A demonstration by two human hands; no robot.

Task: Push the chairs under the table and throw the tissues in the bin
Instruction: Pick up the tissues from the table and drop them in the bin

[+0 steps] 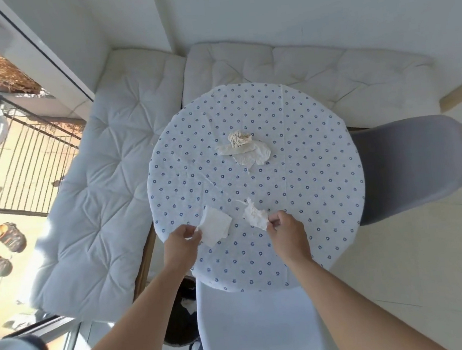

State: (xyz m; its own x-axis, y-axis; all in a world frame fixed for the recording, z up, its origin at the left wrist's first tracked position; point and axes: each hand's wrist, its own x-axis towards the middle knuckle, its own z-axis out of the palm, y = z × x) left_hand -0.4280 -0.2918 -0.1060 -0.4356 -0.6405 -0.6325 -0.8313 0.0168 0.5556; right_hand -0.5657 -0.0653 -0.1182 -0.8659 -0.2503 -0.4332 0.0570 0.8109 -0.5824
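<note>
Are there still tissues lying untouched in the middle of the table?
Yes, a crumpled pile of tissues lies mid-table, beyond both hands.

Round table [290,130]: white cloth printed with small blue flowers. Tissues: white flat tissue [216,227] at 7 o'clock, white crumpled tissue [256,216] at 6 o'clock, cream twisted tissue pile [245,149] near centre. Grey chair [408,167] at 3 o'clock; white chair [260,328] at 6 o'clock. Off-white tufted bench cushions [101,203] from 9 to 1 o'clock.
</note>
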